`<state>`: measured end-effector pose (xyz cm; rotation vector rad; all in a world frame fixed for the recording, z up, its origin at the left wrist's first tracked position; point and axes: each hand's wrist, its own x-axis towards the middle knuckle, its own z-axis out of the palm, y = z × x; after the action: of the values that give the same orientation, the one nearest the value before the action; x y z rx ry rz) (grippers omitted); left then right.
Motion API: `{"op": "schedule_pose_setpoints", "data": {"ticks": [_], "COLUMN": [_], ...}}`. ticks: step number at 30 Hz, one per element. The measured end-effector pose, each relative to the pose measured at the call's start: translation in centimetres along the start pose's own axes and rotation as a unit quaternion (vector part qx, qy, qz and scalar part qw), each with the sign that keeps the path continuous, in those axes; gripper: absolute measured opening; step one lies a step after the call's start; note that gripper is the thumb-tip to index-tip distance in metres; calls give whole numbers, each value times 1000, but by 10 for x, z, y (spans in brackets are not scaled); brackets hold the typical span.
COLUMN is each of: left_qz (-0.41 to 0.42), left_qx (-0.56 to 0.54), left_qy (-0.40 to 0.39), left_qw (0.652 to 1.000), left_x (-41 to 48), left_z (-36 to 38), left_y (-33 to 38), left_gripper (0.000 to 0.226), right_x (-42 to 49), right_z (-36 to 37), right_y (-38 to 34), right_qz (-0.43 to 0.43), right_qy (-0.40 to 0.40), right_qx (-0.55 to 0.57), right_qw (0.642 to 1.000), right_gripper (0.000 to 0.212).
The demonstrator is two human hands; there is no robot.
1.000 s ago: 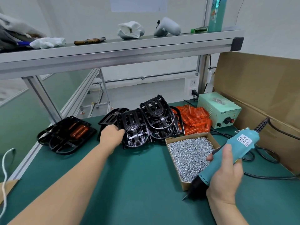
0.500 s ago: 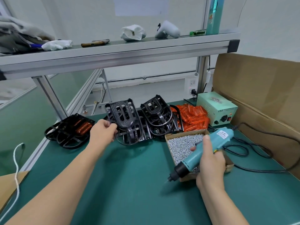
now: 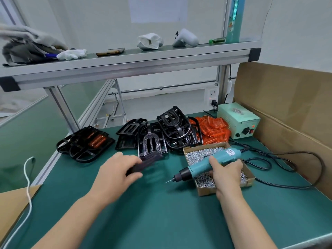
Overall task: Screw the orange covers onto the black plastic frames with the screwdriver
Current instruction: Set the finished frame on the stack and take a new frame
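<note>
Left hand (image 3: 116, 174) drew frame (image 3: 145, 162) closer — right hand (image 3: 227, 172) grips screwdriver (image 3: 198, 167).

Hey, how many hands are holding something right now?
2. The left hand, left of centre, grips a blurred black frame; the right hand, over the box of screws, grips the screwdriver. Neither is hidden.

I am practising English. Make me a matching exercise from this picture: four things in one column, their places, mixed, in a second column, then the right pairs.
Things
1. screwdriver
2. orange covers
3. screws
4. phone

Places
A. on the upper shelf
B. in the small cardboard box
C. in the right hand
D. piled beside the green power unit

Pairs: 1-C, 2-D, 3-B, 4-A.
</note>
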<state>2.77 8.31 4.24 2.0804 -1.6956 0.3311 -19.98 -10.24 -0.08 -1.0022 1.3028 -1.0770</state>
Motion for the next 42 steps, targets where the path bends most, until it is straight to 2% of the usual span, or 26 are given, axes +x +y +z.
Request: {"op": "schedule_pose_setpoints", "data": {"ticks": [3, 6, 13, 16, 19, 21, 23, 25, 29, 35, 37, 40, 42], "left_qz": [68, 59, 24, 21, 37, 62, 93, 111, 138, 135, 129, 119, 116], "left_qx": [62, 87, 126, 133, 134, 126, 127, 122, 103, 87, 86, 82, 85], "left_qy": [0, 8, -9, -20, -21, -1, 24, 38, 66, 86, 87, 80, 74], "left_qw": [996, 994, 992, 991, 990, 990, 987, 986, 983, 983, 984, 986, 987], "left_x": [-12, -23, -51, -64, -75, -82, -87, -90, -93, -89, -88, -91, -92], "left_z": [6, 11, 16, 16, 18, 22, 25, 29, 35, 43, 45, 48, 49], "left_y": [12, 20, 18, 11, 5, 4, 5, 5, 7, 12, 13, 13, 13], "left_gripper": [36, 36, 35, 36, 40, 31, 14, 25, 39, 42, 34, 23, 19], "right_x": [-3, -9, -22, -5, 17, 29, 39, 48, 73, 113, 119, 124, 126], "right_z": [-5, -7, -10, -12, -4, 6, 17, 27, 38, 46, 47, 44, 44], "right_y": [0, -2, -5, -22, -44, -56, -61, -60, -52, -55, -55, -52, -49], "right_qz": [-19, -46, -201, -266, -280, -273, -258, -242, -263, -244, -244, -214, -180], "right_qy": [39, 51, 59, 7, -54, -89, -136, -170, -119, -75, -35, 28, 12], "right_qx": [-71, -112, -226, -284, -374, -449, -538, -591, -609, -686, -690, -650, -620], "right_qw": [996, 991, 951, 921, 882, 846, 791, 751, 739, 682, 681, 729, 763], "right_gripper": [101, 100, 54, 29, 20, 19, 19, 18, 25, 50, 53, 53, 52]}}
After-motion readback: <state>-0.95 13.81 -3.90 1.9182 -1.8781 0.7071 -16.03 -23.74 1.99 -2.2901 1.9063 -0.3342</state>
